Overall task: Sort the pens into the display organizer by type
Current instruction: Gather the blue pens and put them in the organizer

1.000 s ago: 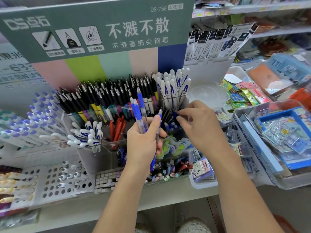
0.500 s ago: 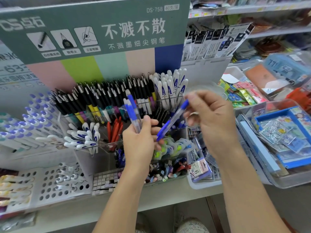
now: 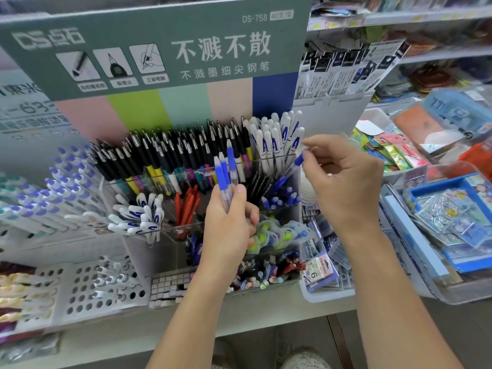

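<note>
The left hand (image 3: 229, 225) holds a small bunch of pens (image 3: 225, 173) upright, its grip curled round their clear barrels with the thumb pressed across the front; the pens have blue rubber sleeves and clear tips that stick up above the fingers, in front of the rows of black pens (image 3: 170, 155) at the back of the organizer (image 3: 282, 217). The right hand (image 3: 343, 182) pinches one more blue pen (image 3: 288, 170) by its upper end between thumb and fingertips, the other fingers loosely bent. This pen has the same clear barrel and blue sleeve, and it slants down and to the left from the grip, its lower end dipping into the clear right-hand compartment where other blue pens (image 3: 279, 201) stand. Just behind that compartment stand white pens with blue lettering (image 3: 277, 139). A second bunch of white pens (image 3: 143, 217) fans out at the left of the organizer, and red pens (image 3: 186, 203) stand in the middle compartment, just left of the left hand. The organizer stands on a shelf (image 3: 111, 339) below a green sign (image 3: 159, 46).
</note>
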